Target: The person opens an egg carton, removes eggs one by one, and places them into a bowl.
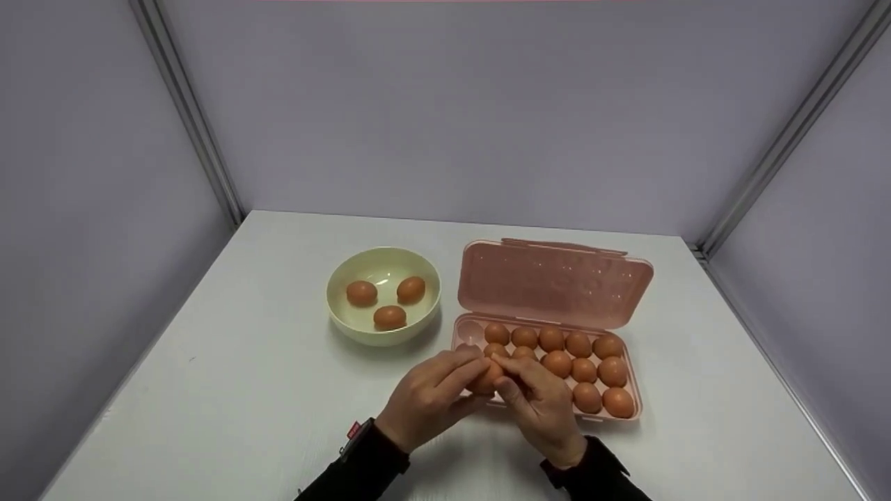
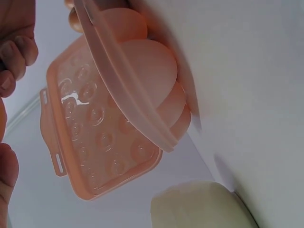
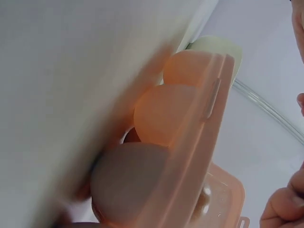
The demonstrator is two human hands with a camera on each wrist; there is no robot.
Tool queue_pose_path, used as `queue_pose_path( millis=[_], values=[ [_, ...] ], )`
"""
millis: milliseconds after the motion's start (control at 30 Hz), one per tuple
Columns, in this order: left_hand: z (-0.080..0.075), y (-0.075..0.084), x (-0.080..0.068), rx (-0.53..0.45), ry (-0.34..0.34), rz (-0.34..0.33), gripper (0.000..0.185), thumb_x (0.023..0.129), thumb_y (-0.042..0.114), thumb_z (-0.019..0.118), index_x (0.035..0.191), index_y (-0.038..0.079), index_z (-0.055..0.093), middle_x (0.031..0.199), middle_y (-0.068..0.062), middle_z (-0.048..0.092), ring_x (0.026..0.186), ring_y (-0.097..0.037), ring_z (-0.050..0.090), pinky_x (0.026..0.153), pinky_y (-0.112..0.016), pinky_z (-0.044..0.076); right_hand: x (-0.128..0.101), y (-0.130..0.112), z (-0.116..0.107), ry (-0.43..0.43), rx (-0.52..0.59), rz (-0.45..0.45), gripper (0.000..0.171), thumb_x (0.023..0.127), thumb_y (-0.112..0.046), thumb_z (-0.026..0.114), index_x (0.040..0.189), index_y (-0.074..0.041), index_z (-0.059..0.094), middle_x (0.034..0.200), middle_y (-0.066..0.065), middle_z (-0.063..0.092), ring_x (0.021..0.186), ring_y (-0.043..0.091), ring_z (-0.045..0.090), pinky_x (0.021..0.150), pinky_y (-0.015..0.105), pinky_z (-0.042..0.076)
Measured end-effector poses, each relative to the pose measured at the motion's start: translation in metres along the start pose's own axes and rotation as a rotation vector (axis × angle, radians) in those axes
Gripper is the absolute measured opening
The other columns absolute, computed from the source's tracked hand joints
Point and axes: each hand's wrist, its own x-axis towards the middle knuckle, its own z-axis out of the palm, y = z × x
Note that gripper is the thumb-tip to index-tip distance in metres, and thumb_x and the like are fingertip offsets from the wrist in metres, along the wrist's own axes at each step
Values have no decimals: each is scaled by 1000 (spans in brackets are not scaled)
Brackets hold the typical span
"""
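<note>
Head view, live: both hands meet at the front-left corner of the pink translucent plastic egg box (image 1: 630,403), lid (image 1: 553,282) swung open and standing back toward 12 o'clock. Left hand (image 1: 428,400) and right hand (image 1: 539,407) have fingers curled round one brown egg (image 1: 487,379) between them, pinching it just above the box's near-left cells. Can't tell whether it's going in or coming out.

Count so far, as I read it: approx 11 brown eggs sit in the tray, filling the mid and right cells; one back-left cell at 11 o'clock of the hands looks bare, and the cells under the hands are hidden. Round cream ceramic bowl (image 1: 348,316), at 10 o'clock from the hands and just beside the box's left edge, holds 3 more brown eggs (image 1: 388,316). So the job looks mostly done on the box side w/ a few eggs left in the bowl, or only just begun the other way; I can't say which.

Left wrist view: box wall and lid up close, egg bottoms showing thru the plastic, fingertips (image 2: 19,52) at the left edge. Right wrist view: same box from below, bowl rim peeking at 1 o'clock.

White tabletop (image 1: 230,390), grey booth walls around.
</note>
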Motion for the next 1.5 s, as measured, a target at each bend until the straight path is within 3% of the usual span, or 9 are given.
queue_pose_path(
  millis=[167, 267, 433, 567, 700, 833, 1133, 1300, 1500],
  values=[
    [-7, -6, 1, 24, 27, -35, 47, 81, 17, 94, 122, 6, 74, 118, -5, 76, 103, -14, 75, 94, -22, 60, 8, -2, -9, -54, -9, 7, 33, 108, -24, 63, 128, 1, 74, 110, 9, 79, 92, 14, 70, 82, 22, 56],
    [-15, -21, 1, 75, 47, -118, 49, 79, 16, 95, 122, 7, 74, 116, -6, 76, 100, -16, 74, 91, -25, 61, 10, -2, -16, -85, -53, 39, 26, 104, -16, 70, 127, -6, 75, 110, 6, 78, 90, 12, 67, 80, 24, 55],
    [-31, -63, -1, 134, 23, -389, 47, 80, 15, 94, 121, 5, 72, 112, -10, 77, 103, -24, 75, 92, -35, 63, 11, 2, -27, -143, -204, 121, 26, 92, -6, 80, 117, -11, 75, 98, -2, 72, 83, 14, 64, 75, 20, 51],
    [-40, -93, -5, 140, -43, -622, 47, 82, 14, 93, 122, 2, 71, 114, -15, 75, 107, -31, 72, 94, -45, 62, 15, 6, -33, -230, -379, 155, 26, 90, -13, 85, 114, -9, 75, 105, -1, 75, 95, 15, 69, 84, 25, 57],
    [-40, -109, -8, 89, -150, -816, 48, 85, 19, 91, 125, 2, 71, 121, -18, 73, 115, -34, 68, 99, -48, 59, 21, 7, -36, -291, -472, 137, 25, 89, -15, 86, 112, -10, 77, 114, 3, 77, 109, 18, 72, 93, 37, 61],
    [-33, -120, -8, 12, -249, -950, 50, 88, 21, 89, 129, 1, 71, 126, -19, 71, 120, -35, 65, 103, -49, 56, 23, 7, -37, -286, -494, 120, 22, 88, -13, 87, 107, -11, 77, 112, 6, 77, 107, 22, 71, 91, 42, 61],
    [-24, -136, -7, -22, -326, -1031, 34, 83, 18, 86, 112, 1, 76, 110, -14, 69, 103, -28, 60, 92, -43, 52, 25, 10, -42, -303, -491, 145, 25, 89, -16, 87, 112, -12, 78, 113, 8, 78, 106, 21, 72, 91, 41, 61],
    [-26, -136, -6, 8, -427, -1081, 37, 84, 28, 86, 111, 4, 77, 113, -15, 65, 99, -27, 63, 89, -44, 56, 24, 12, -42, -305, -512, 130, 26, 89, -19, 87, 112, -12, 78, 111, 3, 78, 98, 18, 71, 85, 36, 61],
    [-28, -141, -2, 105, -486, -1136, 17, 85, 25, 69, 77, 9, 70, 89, -6, 56, 73, -23, 55, 68, -36, 46, 27, 14, -41, -330, -528, 114, 22, 91, -22, 86, 109, -14, 78, 109, 3, 78, 101, 22, 73, 90, 39, 62]
  ],
)
